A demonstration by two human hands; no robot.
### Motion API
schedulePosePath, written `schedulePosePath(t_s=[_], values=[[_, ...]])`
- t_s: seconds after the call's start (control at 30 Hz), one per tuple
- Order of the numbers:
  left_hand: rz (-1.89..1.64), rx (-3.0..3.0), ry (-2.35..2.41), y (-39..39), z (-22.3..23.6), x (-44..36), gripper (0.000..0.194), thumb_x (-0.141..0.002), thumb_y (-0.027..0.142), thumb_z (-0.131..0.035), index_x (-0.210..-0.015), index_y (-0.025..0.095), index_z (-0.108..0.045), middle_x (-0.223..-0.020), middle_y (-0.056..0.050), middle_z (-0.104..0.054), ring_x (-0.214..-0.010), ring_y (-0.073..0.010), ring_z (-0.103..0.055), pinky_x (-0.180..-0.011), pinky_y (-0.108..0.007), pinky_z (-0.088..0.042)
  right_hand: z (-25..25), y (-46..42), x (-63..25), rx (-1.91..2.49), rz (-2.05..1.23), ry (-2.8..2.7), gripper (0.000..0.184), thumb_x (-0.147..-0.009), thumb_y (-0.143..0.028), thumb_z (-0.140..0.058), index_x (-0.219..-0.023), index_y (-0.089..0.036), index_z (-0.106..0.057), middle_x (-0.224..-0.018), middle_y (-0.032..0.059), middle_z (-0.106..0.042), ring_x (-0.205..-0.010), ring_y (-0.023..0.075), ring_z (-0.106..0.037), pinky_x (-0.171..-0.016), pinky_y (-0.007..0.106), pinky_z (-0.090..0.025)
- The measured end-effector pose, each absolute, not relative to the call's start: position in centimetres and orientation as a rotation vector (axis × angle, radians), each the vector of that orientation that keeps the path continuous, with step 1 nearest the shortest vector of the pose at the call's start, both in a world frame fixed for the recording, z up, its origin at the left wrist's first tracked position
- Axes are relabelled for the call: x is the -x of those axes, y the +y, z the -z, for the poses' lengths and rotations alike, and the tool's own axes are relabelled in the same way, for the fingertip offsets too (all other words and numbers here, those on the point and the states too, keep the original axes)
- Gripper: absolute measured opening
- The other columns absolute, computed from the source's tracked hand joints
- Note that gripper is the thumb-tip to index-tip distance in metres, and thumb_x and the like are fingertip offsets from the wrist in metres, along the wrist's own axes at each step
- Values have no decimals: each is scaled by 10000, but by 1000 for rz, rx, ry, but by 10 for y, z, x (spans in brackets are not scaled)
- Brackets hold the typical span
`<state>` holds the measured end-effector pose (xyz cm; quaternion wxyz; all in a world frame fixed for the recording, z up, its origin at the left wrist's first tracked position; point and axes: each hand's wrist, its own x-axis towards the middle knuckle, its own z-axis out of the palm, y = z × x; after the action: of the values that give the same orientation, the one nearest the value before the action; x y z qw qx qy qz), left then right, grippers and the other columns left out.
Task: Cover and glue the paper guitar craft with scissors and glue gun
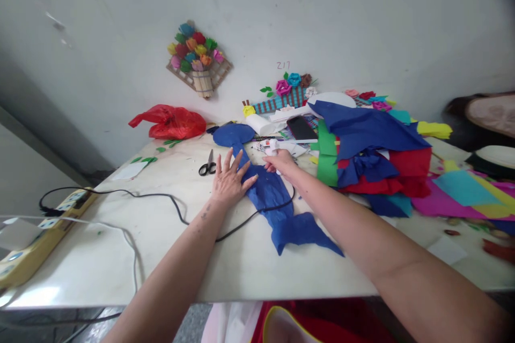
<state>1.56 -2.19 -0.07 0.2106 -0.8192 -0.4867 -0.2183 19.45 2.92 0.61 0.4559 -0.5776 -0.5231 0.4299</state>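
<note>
A long blue paper cut-out [271, 190] lies on the table, with a rounded top and a forked, tail-like lower end. My left hand [230, 182] is pressed flat with fingers spread, partly on the blue paper's left edge and partly on the tabletop. A white hot glue gun [274, 144] is gripped in my right hand [281, 162] over the paper's right side; my fingers hide much of its handle. Its black cord [277, 207] crosses the blue paper. Black-handled scissors [207, 165] lie just left of my left hand.
Coloured paper sheets [382, 139] pile up on the right, near a dark phone [301, 129]. A red plastic bag [173, 122] sits at the back left. Along the left edge lies a power strip [48, 233] with cables. Paper flowers [195, 51] hang on the wall.
</note>
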Motion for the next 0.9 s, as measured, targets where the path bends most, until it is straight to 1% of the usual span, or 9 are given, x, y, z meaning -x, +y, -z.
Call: schedulePosePath(t_s=[0.13,0.3,0.47,0.53,0.7,0.77,0.83,0.9], values=[[565,2296,-1340,-20,1,-16,500,-852,562,-328,-1166,286,-603,-1454,-13,-308,-1381,-271,-118,-1114,-521,-19,-6,29,-195,1401,-1080,-1271,65,-733,-149,-573,-673,-155,-548,-436,-39,-554,-376,87,-518,-395,176,-403],[548,2284,-1346,-19,3,-17,505,-859,562,-307,-1147,287,-617,-1462,2,-287,-1383,-271,-103,-1114,-518,-25,-6,28,-195,1395,-1086,-1253,74,-730,-134,-575,-663,-151,-549,-422,-38,-550,-380,88,-518,-396,175,-401],[556,2287,-1322,-18,3,-17,546,-855,565,-318,-1279,273,-499,-1463,-13,-285,-1384,-268,-92,-1115,-516,-25,-6,29,-195,1383,-1097,-1223,87,-722,-124,-580,-644,-148,-551,-412,-32,-548,-383,95,-520,-386,180,-395],[546,2307,-1290,-18,3,-17,546,-855,560,-324,-1294,276,-481,-1460,-9,-291,-1386,-261,-85,-1117,-509,-18,-6,29,-194,1381,-1101,-1208,88,-718,-116,-582,-640,-146,-554,-408,-30,-547,-381,97,-520,-381,180,-391],[506,2329,-1283,-16,3,-17,507,-863,556,-302,-1196,294,-579,-1467,8,-271,-1387,-263,-74,-1116,-505,-5,-6,29,-194,1372,-1098,-1209,124,-719,-108,-578,-602,-144,-553,-401,-25,-540,-366,89,-498,-379,181,-385],[495,2333,-1292,-15,5,-17,509,-864,562,-290,-1179,300,-592,-1472,13,-258,-1387,-265,-70,-1113,-508,-1,-7,28,-193,1375,-1100,-1213,146,-722,-104,-573,-584,-143,-546,-398,-24,-536,-361,85,-488,-380,182,-385],[499,2330,-1311,-14,7,-16,525,-863,563,-287,-1231,293,-547,-1475,8,-248,-1387,-265,-72,-1111,-512,0,-8,27,-193,1372,-1101,-1215,154,-723,-100,-570,-577,-142,-544,-399,-23,-536,-363,83,-487,-384,181,-384],[518,2318,-1347,-13,9,-15,571,-862,564,-290,-1326,265,-438,-1477,-7,-243,-1386,-265,-78,-1110,-517,-10,-9,26,-193,1367,-1101,-1209,152,-724,-102,-571,-579,-142,-546,-401,-24,-538,-366,83,-488,-388,182,-387]])
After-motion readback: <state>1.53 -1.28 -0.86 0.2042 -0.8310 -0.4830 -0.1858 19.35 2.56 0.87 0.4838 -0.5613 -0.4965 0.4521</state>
